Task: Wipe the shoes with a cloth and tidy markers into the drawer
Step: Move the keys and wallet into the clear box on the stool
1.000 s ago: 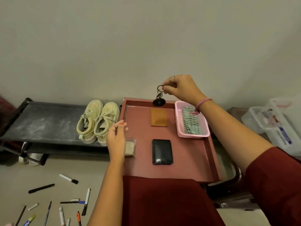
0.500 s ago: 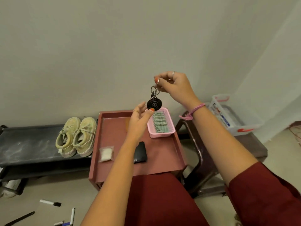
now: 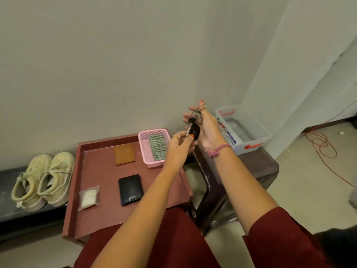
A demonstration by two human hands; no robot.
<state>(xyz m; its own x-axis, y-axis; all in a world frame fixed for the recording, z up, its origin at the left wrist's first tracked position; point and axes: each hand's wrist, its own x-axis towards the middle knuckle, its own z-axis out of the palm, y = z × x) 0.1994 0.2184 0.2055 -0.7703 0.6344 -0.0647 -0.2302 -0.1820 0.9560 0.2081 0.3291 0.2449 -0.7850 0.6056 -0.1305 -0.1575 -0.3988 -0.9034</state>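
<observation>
A pair of pale cream shoes (image 3: pixel 43 178) stands on a dark low shelf (image 3: pixel 11 213) at the left. A folded green striped cloth (image 3: pixel 158 147) lies in a pink basket (image 3: pixel 145 144) at the back right of the red tray (image 3: pixel 100 219). My right hand (image 3: pixel 207 128) holds up a key ring with keys and a round black fob (image 3: pixel 194 130), right of the basket. My left hand (image 3: pixel 178 147) pinches the bottom of that fob. No markers are in view.
On the tray lie a brown wallet (image 3: pixel 125 154), a black wallet (image 3: pixel 131 189) and a small clear bag of white stuff (image 3: pixel 88 197). A clear plastic box (image 3: pixel 242 130) sits on a dark stool (image 3: pixel 257 169) at the right. A red cable (image 3: pixel 326 149) trails on the floor.
The view has swung right, so the floor markers have left the frame. My left hand rose from the tray's left edge to the fob. The keys shifted right of the basket.
</observation>
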